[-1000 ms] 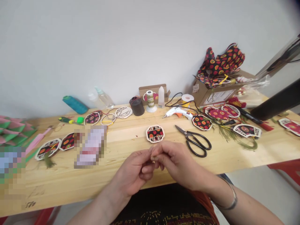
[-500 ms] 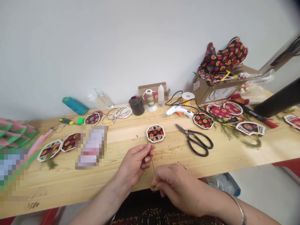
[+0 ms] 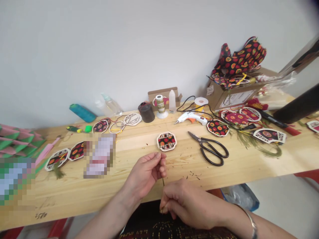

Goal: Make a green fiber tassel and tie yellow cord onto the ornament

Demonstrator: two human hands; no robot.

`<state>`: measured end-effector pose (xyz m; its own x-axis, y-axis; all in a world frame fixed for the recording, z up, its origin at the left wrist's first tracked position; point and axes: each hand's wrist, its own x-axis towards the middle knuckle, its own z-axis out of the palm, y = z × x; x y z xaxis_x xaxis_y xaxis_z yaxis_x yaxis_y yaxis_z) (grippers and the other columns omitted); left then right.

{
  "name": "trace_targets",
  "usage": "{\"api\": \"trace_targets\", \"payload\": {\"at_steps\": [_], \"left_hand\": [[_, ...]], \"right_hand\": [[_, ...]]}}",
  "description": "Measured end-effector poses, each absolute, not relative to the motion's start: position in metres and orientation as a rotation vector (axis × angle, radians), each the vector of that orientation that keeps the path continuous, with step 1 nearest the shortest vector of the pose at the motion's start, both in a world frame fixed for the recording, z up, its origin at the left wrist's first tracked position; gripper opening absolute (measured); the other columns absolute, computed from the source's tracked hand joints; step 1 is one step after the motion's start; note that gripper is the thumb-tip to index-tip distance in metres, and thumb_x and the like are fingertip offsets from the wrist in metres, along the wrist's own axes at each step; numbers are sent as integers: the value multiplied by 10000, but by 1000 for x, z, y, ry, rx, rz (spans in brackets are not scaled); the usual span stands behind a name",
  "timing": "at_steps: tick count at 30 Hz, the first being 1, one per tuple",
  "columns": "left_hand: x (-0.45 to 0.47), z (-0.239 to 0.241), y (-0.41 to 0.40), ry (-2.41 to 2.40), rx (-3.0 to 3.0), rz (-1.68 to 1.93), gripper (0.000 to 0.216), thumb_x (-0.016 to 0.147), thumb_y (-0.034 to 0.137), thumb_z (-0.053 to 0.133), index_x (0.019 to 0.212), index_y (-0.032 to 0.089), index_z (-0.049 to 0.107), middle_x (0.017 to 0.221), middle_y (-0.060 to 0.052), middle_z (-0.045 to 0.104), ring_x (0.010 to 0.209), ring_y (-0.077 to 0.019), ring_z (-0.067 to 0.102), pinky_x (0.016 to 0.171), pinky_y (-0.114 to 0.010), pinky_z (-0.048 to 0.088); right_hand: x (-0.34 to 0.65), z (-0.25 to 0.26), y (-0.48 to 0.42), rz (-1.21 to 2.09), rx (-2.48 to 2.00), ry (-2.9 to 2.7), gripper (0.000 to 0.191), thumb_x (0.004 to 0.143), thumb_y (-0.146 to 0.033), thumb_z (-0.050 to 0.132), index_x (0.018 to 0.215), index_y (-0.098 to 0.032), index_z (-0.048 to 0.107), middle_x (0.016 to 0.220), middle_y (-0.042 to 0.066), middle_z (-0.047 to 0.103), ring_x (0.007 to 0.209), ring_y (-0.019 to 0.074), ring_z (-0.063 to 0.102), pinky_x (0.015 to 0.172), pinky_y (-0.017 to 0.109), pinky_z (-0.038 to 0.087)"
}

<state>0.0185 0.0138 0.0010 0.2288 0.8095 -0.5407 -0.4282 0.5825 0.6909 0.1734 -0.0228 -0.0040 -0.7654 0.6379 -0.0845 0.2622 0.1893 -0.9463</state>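
Observation:
My left hand (image 3: 147, 172) is pinched shut on the upper end of a thin green-yellow thread (image 3: 163, 182). The thread runs down to my right hand (image 3: 184, 202), which is closed on its lower end at the table's front edge. A wooden lattice ornament (image 3: 166, 141) with black, red-dotted fabric lies flat on the table just beyond my left fingertips. Black scissors (image 3: 210, 152) lie to the right of it, apart from both hands.
Wooden table (image 3: 249, 166) against a white wall. White glue gun (image 3: 190, 117), black thread spool (image 3: 146, 112), small bottle, cardboard box (image 3: 235, 94) of patterned fabric, more ornaments (image 3: 218, 128) and green tassels right. Left: ornaments, teal spool (image 3: 82, 113), green-pink folded paper (image 3: 17, 141). Thread scraps near the hands.
My hands were together over the table edge; the right hand has pulled down and towards me, drawing the thread taut between them. The left hand stayed near the ornament.

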Motion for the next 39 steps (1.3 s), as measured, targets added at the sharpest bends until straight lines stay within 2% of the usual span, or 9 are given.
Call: {"api": "trace_targets", "payload": {"at_steps": [4, 11, 19, 22, 24, 29, 32, 36, 39], "left_hand": [[22, 0, 13, 966, 385, 902, 88, 758, 145, 659, 779, 60, 657, 583, 13, 514, 434, -15, 358, 420, -140, 293], [23, 1, 14, 956, 395, 950, 94, 764, 124, 642, 812, 51, 674, 594, 7, 504, 461, -26, 358, 433, -148, 297], [23, -1, 12, 1028, 504, 971, 156, 729, 230, 699, 760, 82, 662, 525, 47, 431, 440, -13, 254, 408, -140, 191], [19, 1, 13, 1094, 598, 995, 176, 722, 267, 702, 734, 99, 651, 503, 54, 419, 435, -17, 237, 405, -150, 158], [17, 3, 14, 1126, 664, 1018, 180, 728, 284, 693, 730, 109, 651, 493, 55, 414, 437, -24, 248, 409, -158, 162], [18, 5, 11, 1153, 877, 985, 184, 790, 304, 622, 753, 126, 652, 512, 40, 430, 467, -51, 318, 422, -186, 189], [19, 5, 8, 1133, 1056, 902, 193, 839, 308, 566, 742, 152, 625, 532, 39, 442, 479, -62, 345, 448, -210, 225], [19, 4, 5, 1131, 1202, 792, 288, 866, 327, 522, 634, 160, 560, 533, 38, 431, 476, -68, 339, 462, -235, 234], [20, 3, 5, 1173, 1210, 767, 292, 861, 320, 517, 621, 158, 557, 518, 40, 423, 459, -67, 330, 451, -240, 219]], "right_hand": [[173, -7, -23, 1640, -860, -2137, 227, 793, -86, 464, 847, -104, 683, 669, 49, 686, 547, 69, 582, 533, 143, 466], [173, -9, -22, 1686, -866, -2115, 232, 786, -70, 471, 851, -104, 691, 679, 47, 680, 554, 68, 580, 543, 149, 466], [174, -17, -23, 1874, -875, -1933, 173, 795, -153, 533, 823, -124, 701, 646, 23, 641, 528, 68, 542, 534, 182, 448], [191, -12, -11, 2079, -783, -1660, 189, 738, -230, 648, 897, -151, 710, 797, 37, 664, 532, 68, 538, 525, 206, 455], [204, -8, 2, 1966, -860, -1472, 274, 723, -298, 676, 970, -182, 703, 925, 52, 666, 539, 71, 531, 501, 216, 443], [211, -1, 25, 1341, -1255, -1392, 178, 758, -314, 626, 769, -184, 748, 702, 28, 654, 641, 122, 529, 611, 264, 422], [198, -2, 28, 1583, -1201, -1368, 218, 740, -331, 652, 870, -186, 751, 661, 7, 639, 587, 96, 486, 573, 246, 381], [181, -8, 28, 1879, -1095, -1143, 333, 664, -404, 728, 890, -160, 733, 507, -48, 515, 428, 36, 264, 420, 214, 176], [173, -10, 29, 1875, -1074, -980, 283, 624, -359, 757, 811, -149, 728, 534, -33, 551, 428, 31, 287, 413, 212, 161]]}}
